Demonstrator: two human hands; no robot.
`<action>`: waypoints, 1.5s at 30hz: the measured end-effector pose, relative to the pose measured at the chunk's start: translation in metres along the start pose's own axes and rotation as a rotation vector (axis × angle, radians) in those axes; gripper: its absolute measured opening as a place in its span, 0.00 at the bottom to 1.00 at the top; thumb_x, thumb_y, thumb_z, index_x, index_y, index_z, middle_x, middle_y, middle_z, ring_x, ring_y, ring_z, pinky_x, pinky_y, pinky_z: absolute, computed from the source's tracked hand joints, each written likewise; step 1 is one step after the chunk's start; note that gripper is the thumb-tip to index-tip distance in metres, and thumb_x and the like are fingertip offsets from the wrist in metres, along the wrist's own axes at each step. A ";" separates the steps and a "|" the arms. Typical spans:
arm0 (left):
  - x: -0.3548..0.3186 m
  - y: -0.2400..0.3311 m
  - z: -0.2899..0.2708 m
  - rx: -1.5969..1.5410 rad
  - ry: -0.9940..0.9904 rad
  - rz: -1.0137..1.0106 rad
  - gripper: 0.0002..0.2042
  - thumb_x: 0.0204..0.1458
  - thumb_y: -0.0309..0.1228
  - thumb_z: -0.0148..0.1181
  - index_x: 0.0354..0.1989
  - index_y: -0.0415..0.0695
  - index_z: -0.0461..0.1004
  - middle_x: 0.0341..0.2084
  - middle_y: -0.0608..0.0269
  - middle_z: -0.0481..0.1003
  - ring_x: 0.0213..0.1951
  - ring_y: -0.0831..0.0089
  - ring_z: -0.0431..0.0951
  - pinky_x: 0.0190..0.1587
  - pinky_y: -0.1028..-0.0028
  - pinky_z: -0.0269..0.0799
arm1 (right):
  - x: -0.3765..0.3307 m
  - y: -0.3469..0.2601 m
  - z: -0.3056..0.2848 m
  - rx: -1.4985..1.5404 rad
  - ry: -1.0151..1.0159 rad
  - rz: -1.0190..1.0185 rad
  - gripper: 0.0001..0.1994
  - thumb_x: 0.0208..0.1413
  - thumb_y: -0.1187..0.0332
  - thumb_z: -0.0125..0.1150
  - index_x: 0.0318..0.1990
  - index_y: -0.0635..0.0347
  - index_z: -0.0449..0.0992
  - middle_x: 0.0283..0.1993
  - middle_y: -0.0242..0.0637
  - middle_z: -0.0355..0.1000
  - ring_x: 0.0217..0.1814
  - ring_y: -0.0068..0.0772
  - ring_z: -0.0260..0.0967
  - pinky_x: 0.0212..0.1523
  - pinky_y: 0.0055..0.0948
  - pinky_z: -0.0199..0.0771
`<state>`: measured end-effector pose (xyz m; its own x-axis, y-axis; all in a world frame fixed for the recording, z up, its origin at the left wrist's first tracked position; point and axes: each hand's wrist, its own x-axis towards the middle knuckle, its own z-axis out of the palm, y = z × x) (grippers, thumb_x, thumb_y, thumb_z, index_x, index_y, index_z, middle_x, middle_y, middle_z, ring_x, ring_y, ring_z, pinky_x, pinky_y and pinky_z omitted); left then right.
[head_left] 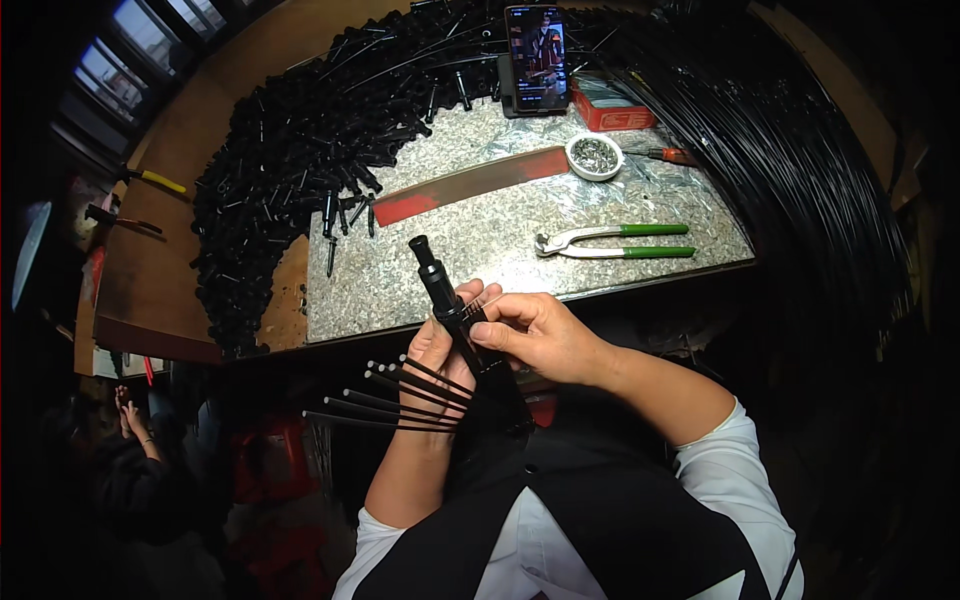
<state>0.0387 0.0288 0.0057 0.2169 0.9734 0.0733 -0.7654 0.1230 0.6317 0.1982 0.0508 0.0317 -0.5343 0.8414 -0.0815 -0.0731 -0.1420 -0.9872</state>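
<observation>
My left hand (437, 345) grips a black plastic tube assembly (438, 277) that points up and away, over the near edge of the speckled worktop (480, 250). Several thin black ribs (390, 400) fan out to the left from below that hand. My right hand (540, 335) pinches the black piece just beside the left fingers, at the hub where the ribs meet.
A big heap of black tube parts (300, 150) curves along the left and back of the worktop. On it lie green-handled pincers (615, 242), a red-ended flat strip (470, 182), a small bowl of metal bits (595, 156), a red box (612, 105) and a propped phone (536, 58). Black rods (800, 150) bundle at right.
</observation>
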 end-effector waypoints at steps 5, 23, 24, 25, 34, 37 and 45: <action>-0.001 0.008 0.008 -0.020 -0.009 -0.105 0.19 0.59 0.32 0.50 0.53 0.31 0.64 0.54 0.45 0.65 0.58 0.55 0.66 0.48 0.59 0.77 | 0.002 -0.004 -0.005 0.020 -0.093 0.006 0.13 0.59 0.60 0.57 0.29 0.61 0.74 0.22 0.25 0.66 0.20 0.14 0.61 0.22 0.17 0.62; 0.000 0.007 0.002 -0.250 -0.131 -0.194 0.17 0.56 0.28 0.53 0.52 0.33 0.67 0.59 0.45 0.61 0.65 0.52 0.54 0.60 0.60 0.67 | -0.005 -0.013 -0.012 -0.047 -0.194 -0.057 0.10 0.58 0.64 0.59 0.31 0.62 0.75 0.23 0.25 0.67 0.24 0.13 0.63 0.26 0.17 0.63; -0.001 0.007 0.004 -0.156 -0.130 -0.145 0.18 0.56 0.29 0.53 0.53 0.33 0.66 0.58 0.44 0.62 0.65 0.52 0.55 0.60 0.61 0.67 | -0.005 -0.014 -0.012 -0.032 -0.192 -0.058 0.10 0.58 0.64 0.59 0.31 0.62 0.75 0.23 0.25 0.67 0.24 0.13 0.63 0.26 0.17 0.63; -0.001 0.007 0.005 -0.063 -0.129 -0.095 0.20 0.56 0.30 0.54 0.55 0.33 0.65 0.58 0.43 0.62 0.65 0.53 0.55 0.60 0.61 0.67 | -0.005 -0.014 -0.012 -0.016 -0.191 -0.059 0.10 0.58 0.64 0.59 0.31 0.62 0.75 0.23 0.25 0.67 0.24 0.13 0.63 0.26 0.17 0.63; -0.003 0.004 0.004 -0.141 -0.015 -0.141 0.25 0.51 0.33 0.62 0.55 0.34 0.63 0.58 0.44 0.61 0.60 0.55 0.64 0.57 0.62 0.69 | -0.004 -0.014 -0.010 0.003 -0.134 0.009 0.11 0.57 0.63 0.59 0.32 0.62 0.75 0.23 0.26 0.67 0.21 0.14 0.63 0.24 0.17 0.64; -0.003 0.005 0.007 -0.127 -0.042 -0.136 0.26 0.50 0.32 0.63 0.55 0.34 0.64 0.60 0.43 0.60 0.60 0.54 0.64 0.58 0.61 0.69 | -0.002 -0.010 -0.011 0.014 -0.158 -0.033 0.11 0.57 0.63 0.60 0.30 0.61 0.74 0.23 0.25 0.66 0.21 0.14 0.63 0.24 0.17 0.63; -0.003 0.002 0.003 -0.103 0.014 -0.137 0.24 0.50 0.29 0.63 0.54 0.33 0.66 0.62 0.46 0.58 0.64 0.55 0.58 0.62 0.61 0.63 | 0.002 -0.008 -0.011 0.015 -0.188 -0.016 0.11 0.57 0.63 0.60 0.28 0.60 0.72 0.22 0.24 0.64 0.21 0.13 0.61 0.23 0.17 0.61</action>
<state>0.0381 0.0256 0.0092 0.3156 0.9487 -0.0193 -0.7873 0.2731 0.5527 0.2070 0.0597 0.0379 -0.6805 0.7318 -0.0376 -0.0942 -0.1383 -0.9859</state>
